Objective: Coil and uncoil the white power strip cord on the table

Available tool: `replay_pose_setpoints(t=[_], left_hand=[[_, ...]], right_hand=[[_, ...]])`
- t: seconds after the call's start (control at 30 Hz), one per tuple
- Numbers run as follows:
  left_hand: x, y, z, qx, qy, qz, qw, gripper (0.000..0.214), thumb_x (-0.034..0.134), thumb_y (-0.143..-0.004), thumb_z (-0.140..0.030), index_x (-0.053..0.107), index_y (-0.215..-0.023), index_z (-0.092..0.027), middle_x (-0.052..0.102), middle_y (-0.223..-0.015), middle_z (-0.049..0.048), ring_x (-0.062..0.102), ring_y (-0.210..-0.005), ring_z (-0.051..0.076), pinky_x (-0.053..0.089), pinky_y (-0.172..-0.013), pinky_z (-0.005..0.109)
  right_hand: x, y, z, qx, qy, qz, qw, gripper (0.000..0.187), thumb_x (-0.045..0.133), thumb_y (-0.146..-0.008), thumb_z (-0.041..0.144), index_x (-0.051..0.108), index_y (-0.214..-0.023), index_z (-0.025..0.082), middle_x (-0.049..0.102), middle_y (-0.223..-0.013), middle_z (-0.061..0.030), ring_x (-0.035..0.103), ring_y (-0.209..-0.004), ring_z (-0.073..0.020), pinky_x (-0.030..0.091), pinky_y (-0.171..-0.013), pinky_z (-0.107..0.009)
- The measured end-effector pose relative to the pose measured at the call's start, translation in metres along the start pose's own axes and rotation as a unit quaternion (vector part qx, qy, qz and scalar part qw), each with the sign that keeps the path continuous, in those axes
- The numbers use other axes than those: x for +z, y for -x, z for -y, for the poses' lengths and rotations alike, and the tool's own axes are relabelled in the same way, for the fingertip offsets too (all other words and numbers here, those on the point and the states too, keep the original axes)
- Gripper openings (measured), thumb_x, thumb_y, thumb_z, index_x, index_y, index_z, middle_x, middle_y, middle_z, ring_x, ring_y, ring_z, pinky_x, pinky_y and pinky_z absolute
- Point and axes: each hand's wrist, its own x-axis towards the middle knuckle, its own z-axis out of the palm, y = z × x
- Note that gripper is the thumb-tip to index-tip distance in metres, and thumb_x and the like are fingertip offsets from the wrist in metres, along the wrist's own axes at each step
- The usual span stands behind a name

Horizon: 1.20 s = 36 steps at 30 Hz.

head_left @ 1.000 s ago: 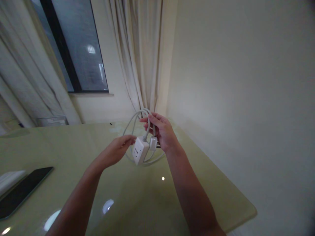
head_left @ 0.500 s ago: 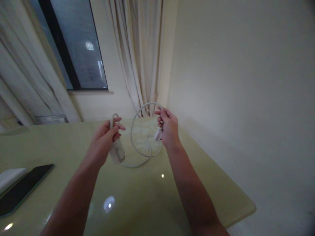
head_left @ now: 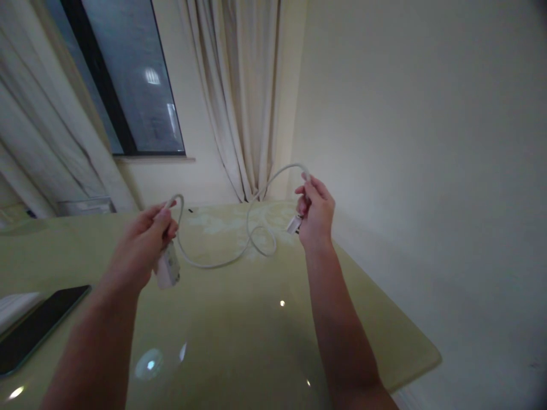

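Note:
A white extension cord (head_left: 212,266) is stretched between my hands above the table. My left hand (head_left: 143,242) is closed around the cord end with the small white socket block (head_left: 167,269), which hangs below the fingers. Pinched in my right hand (head_left: 317,210) is the other end of the cord, with the white plug (head_left: 294,224) poking out under the fingers. From my right hand the cord arches up, drops to a small loop in the middle, then runs left in a shallow sag. Part of both held ends is hidden by the fingers.
The glossy yellow-green table (head_left: 239,341) reflects several lights. At its left lie a dark flat phone-like slab (head_left: 43,327) and a white object (head_left: 17,307). A small dark bit (head_left: 190,210) lies near the back edge. Behind are curtains (head_left: 239,85), a window (head_left: 132,80) and a wall (head_left: 419,142).
My hands have moved apart, left hand to the left and right hand to the right and slightly up. The cord's large loop has opened out, leaving a smaller one.

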Motion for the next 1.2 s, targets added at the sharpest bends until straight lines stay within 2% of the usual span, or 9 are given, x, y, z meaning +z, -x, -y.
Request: replay_pose_setpoints(t=[0.13, 0.27, 0.43, 0.53, 0.63, 0.8, 0.97, 1.07, 1.2], left_hand=[[0.005, 0.007, -0.004, 0.051, -0.154, 0.045, 0.986, 0.041, 0.054, -0.099, -0.057, 0.070, -0.108, -0.022, 0.051, -0.064, -0.0034, 0.038, -0.049, 0.012, 0.029, -0.045, 0.026], [0.000, 0.009, -0.013, 0.128, -0.317, -0.004, 0.940, 0.037, 0.044, -0.103, -0.043, 0.075, -0.108, -0.021, 0.068, -0.072, 0.0025, 0.057, -0.061, 0.019, 0.043, -0.062, 0.033], [0.001, 0.015, -0.021, 0.257, -0.443, -0.024, 0.859, 0.038, 0.042, -0.107, -0.037, 0.076, -0.112, -0.021, 0.080, -0.107, 0.0113, 0.071, -0.101, 0.033, 0.043, -0.095, 0.050], [0.003, 0.019, -0.021, 0.330, -0.421, 0.023, 0.844, 0.038, 0.039, -0.110, -0.036, 0.073, -0.121, -0.024, 0.079, -0.107, 0.0092, 0.070, -0.106, 0.032, 0.043, -0.095, 0.047], [0.002, 0.020, -0.022, 0.365, -0.408, 0.074, 0.833, 0.036, 0.040, -0.110, -0.034, 0.073, -0.121, -0.024, 0.078, -0.103, 0.0076, 0.070, -0.100, 0.030, 0.043, -0.089, 0.044], [0.001, 0.023, -0.023, 0.378, -0.288, 0.170, 0.863, 0.032, 0.044, -0.109, -0.030, 0.074, -0.118, -0.022, 0.072, -0.095, 0.0048, 0.067, -0.087, 0.020, 0.049, -0.079, 0.034], [0.017, 0.038, -0.027, 0.376, -0.224, 0.236, 0.868, 0.025, 0.050, -0.109, -0.026, 0.073, -0.120, -0.021, 0.067, -0.087, 0.0018, 0.063, -0.076, 0.014, 0.049, -0.071, 0.028], [0.028, 0.045, -0.030, 0.404, -0.236, 0.216, 0.857, 0.016, 0.059, -0.107, -0.026, 0.074, -0.111, -0.023, 0.069, -0.089, 0.0014, 0.065, -0.081, 0.015, 0.050, -0.076, 0.028], [0.033, 0.046, -0.028, 0.419, -0.249, 0.143, 0.862, 0.010, 0.064, -0.105, -0.027, 0.073, -0.108, -0.023, 0.074, -0.093, 0.0013, 0.068, -0.080, 0.015, 0.050, -0.076, 0.029]], right_hand=[[0.014, 0.013, -0.011, 0.024, 0.057, 0.114, 0.992, 0.021, 0.073, -0.091, 0.037, 0.078, -0.099, 0.018, 0.061, -0.069, 0.0045, 0.033, -0.046, -0.0045, 0.023, -0.044, -0.023], [0.015, 0.021, -0.007, -0.090, 0.166, 0.152, 0.970, 0.022, 0.072, -0.095, 0.039, 0.079, -0.097, 0.019, 0.062, -0.068, 0.0028, 0.049, -0.057, -0.0093, 0.038, -0.054, -0.024], [0.010, 0.026, 0.008, -0.283, 0.332, 0.244, 0.866, 0.014, 0.074, -0.099, 0.033, 0.083, -0.102, 0.022, 0.066, -0.095, -0.0044, 0.061, -0.084, -0.0167, 0.051, -0.075, -0.031], [0.010, 0.029, 0.010, -0.376, 0.411, 0.245, 0.794, 0.013, 0.073, -0.101, 0.031, 0.083, -0.106, 0.024, 0.061, -0.093, -0.0051, 0.060, -0.090, -0.0204, 0.051, -0.082, -0.035], [0.009, 0.031, 0.010, -0.411, 0.455, 0.231, 0.755, 0.017, 0.067, -0.105, 0.031, 0.081, -0.109, 0.024, 0.065, -0.088, -0.0049, 0.061, -0.086, -0.0206, 0.049, -0.084, -0.036], [0.012, 0.035, 0.009, -0.375, 0.457, 0.196, 0.782, 0.018, 0.060, -0.108, 0.031, 0.077, -0.108, 0.024, 0.073, -0.093, -0.0060, 0.065, -0.088, -0.0201, 0.051, -0.085, -0.034], [0.024, 0.043, 0.001, -0.239, 0.327, 0.270, 0.874, 0.023, 0.057, -0.103, 0.024, 0.074, -0.118, 0.023, 0.077, -0.112, -0.0074, 0.072, -0.099, -0.0196, 0.057, -0.093, -0.034], [0.032, 0.049, -0.002, -0.068, 0.177, 0.342, 0.920, 0.028, 0.053, -0.104, 0.030, 0.075, -0.118, 0.023, 0.079, -0.109, -0.0060, 0.075, -0.100, -0.0197, 0.060, -0.093, -0.036], [0.037, 0.054, 0.004, 0.088, 0.078, 0.416, 0.902, 0.037, 0.060, -0.102, 0.050, 0.076, -0.121, 0.023, 0.079, -0.115, -0.0063, 0.075, -0.107, -0.0214, 0.060, -0.100, -0.039]])
